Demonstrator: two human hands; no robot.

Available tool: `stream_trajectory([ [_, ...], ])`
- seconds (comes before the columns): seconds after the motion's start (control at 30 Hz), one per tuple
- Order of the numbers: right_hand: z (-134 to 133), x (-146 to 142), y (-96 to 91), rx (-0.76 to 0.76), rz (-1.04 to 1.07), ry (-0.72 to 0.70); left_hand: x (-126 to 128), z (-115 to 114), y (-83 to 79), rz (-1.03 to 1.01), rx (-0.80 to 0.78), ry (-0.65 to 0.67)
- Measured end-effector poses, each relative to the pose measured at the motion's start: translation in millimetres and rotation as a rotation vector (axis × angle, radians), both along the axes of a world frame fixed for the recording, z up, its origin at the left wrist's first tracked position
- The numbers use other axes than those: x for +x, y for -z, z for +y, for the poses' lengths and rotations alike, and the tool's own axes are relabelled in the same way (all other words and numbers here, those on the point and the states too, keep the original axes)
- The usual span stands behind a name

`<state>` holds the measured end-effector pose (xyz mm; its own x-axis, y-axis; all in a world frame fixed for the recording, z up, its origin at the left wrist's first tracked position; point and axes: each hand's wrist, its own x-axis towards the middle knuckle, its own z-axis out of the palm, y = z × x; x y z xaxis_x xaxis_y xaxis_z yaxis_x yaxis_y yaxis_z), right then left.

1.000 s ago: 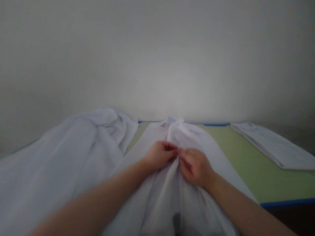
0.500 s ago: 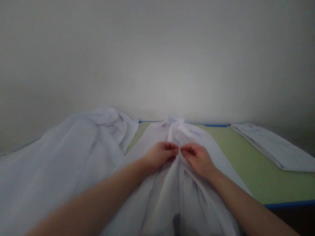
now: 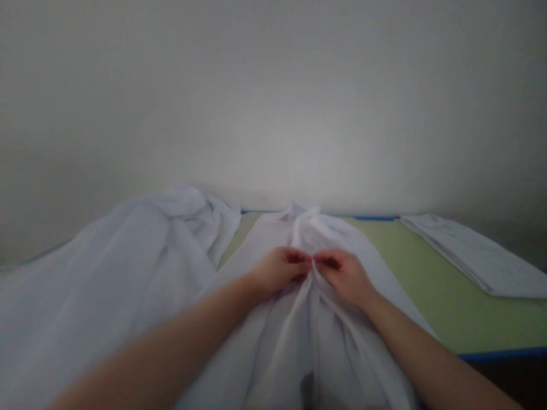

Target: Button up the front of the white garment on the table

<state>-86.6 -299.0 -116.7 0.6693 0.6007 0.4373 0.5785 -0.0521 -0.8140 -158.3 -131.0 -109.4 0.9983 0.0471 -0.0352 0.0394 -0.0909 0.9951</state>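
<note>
A white garment (image 3: 290, 336) with a small collar at its far end lies lengthwise in front of me, its near part gathered in folds. My left hand (image 3: 284, 270) pinches the garment's front edge between thumb and fingers. Right beside it, my right hand (image 3: 342, 274) pinches the same opening from the other side, the fingertips of both hands almost touching. Whatever small fastening may lie between the fingertips is too blurred to make out. A dark grey patch shows low on the garment, near the bottom of the view.
To the left, a heap of white cloth (image 3: 128, 267) covers much of the table. A folded white garment (image 3: 482, 256) lies at the right. The green tabletop (image 3: 461, 319) has a blue edge, and a pale wall (image 3: 273, 102) rises behind it.
The left fingertips have shifted slightly right, closer to the right fingertips. The right hand and the cloth around it look almost the same.
</note>
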Motion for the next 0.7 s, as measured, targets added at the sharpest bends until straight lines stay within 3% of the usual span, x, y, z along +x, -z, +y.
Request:
stream_trajectory([
  [0.3, 0.1, -2.4, -1.1, -0.009, -0.264, -0.041, -1.8, -0.1, 2.6, 0.041, -0.090, -0.008],
  [0.57, -0.4, -5.9, -4.1, 0.000, -0.261, -0.061, -6.5, -0.3, 2.2, 0.102, -0.314, 0.070],
  [0.7, -1.3, -7.2, -5.5, 0.013, -0.283, -0.066, -9.0, 0.0, 1.9, 0.103, -0.338, 0.112],
])
